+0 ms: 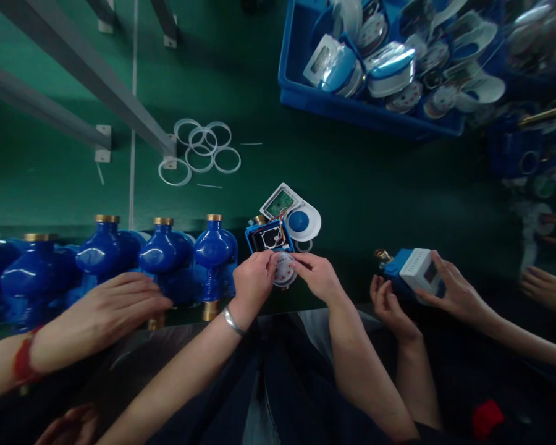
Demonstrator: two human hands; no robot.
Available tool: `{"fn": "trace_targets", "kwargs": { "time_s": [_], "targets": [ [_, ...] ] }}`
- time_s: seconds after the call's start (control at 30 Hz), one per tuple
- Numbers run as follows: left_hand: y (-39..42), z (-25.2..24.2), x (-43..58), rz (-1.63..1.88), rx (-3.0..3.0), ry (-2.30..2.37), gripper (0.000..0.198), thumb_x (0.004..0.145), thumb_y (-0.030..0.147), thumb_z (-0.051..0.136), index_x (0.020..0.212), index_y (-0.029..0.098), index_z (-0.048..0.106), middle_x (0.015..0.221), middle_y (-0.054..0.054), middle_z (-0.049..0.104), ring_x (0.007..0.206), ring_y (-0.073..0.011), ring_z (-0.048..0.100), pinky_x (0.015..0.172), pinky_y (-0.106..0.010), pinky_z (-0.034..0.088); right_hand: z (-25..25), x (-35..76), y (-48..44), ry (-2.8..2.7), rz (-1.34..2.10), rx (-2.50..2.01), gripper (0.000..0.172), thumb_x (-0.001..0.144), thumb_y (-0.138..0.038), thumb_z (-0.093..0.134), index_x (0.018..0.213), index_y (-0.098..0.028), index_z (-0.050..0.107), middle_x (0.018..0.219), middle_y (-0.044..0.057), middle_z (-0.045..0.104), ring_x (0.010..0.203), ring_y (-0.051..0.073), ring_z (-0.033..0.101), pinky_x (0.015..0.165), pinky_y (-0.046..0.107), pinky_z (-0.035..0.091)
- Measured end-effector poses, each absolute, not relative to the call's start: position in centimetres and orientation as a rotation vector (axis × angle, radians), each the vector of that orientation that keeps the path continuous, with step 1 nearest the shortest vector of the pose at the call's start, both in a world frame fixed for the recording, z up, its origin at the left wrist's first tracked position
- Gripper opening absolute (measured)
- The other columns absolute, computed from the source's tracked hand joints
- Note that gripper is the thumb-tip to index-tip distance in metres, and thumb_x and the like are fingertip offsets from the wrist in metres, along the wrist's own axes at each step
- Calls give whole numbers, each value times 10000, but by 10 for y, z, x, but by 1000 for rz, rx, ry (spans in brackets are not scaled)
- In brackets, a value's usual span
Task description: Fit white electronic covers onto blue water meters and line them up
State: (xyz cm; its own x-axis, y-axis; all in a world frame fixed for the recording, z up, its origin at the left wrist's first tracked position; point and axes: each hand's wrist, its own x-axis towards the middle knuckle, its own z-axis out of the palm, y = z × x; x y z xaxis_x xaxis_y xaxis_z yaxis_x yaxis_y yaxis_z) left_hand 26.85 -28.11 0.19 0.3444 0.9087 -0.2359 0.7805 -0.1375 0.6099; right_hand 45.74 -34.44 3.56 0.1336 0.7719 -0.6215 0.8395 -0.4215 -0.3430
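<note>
A round dial with red marks [284, 271] sits at the near side of an opened blue meter housing [254, 238]. My left hand [254, 281], with a silver bracelet at the wrist, pinches the dial's left edge. On the dial's right edge, the fingers of my right hand [319, 278] are closed. Thin wires run from the housing to a white cover frame with a green circuit board [279, 203]. Beside it lies a white lid with a blue round centre [306, 221]. A small ring [304, 246] is partly visible under the lid.
Several blue meter bodies [214, 253] line the left. White rings [204, 141] lie behind them, near grey metal legs [92, 74]. A blue crate of parts [333, 111] stands at the back right. Other people's hands are at the left [106, 315] and right, one pair holding a blue-and-white meter [414, 272].
</note>
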Motion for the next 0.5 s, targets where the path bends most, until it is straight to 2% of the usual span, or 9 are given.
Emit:
{"fn": "trace_targets", "kwargs": {
  "time_s": [0.1, 0.17, 0.33, 0.5],
  "targets": [
    [-284, -3, 269, 311, 1918, 1475, 414, 914, 426, 320, 872, 187, 655, 816, -40, 673, 702, -127, 583, 585, -223, 370, 23, 424, -316, 1545, -1704, 2535, 300, 850, -288, 478, 1092, -196, 629, 1060, 43, 643, 958, 169, 610, 870, 289, 503],
    [-286, -5, 268, 328, 1926, 1479, 415, 913, 426, 322, 877, 183, 656, 803, -44, 671, 697, -128, 578, 591, -223, 376, 18, 419, -312, 1425, -1898, 2624, 262, 821, -269, 531, 1041, -190, 651, 1051, 48, 652, 938, 170, 618, 845, 269, 508],
    [-287, -6, 269, 356, 1931, 1490, 393, 911, 407, 341, 863, 180, 658, 773, -42, 663, 686, -128, 571, 604, -223, 384, 17, 427, -317, 1176, -2094, 2701, 241, 785, -252, 578, 997, -170, 661, 972, 60, 675, 841, 186, 634, 748, 294, 527],
    [-285, -4, 271, 342, 1933, 1514, 376, 907, 390, 358, 839, 179, 661, 760, -40, 664, 692, -132, 578, 604, -226, 386, 20, 422, -312, 1165, -2113, 2683, 196, 773, -224, 589, 929, -143, 675, 820, 49, 679, 723, 171, 629, 662, 289, 532]
  ]
}}
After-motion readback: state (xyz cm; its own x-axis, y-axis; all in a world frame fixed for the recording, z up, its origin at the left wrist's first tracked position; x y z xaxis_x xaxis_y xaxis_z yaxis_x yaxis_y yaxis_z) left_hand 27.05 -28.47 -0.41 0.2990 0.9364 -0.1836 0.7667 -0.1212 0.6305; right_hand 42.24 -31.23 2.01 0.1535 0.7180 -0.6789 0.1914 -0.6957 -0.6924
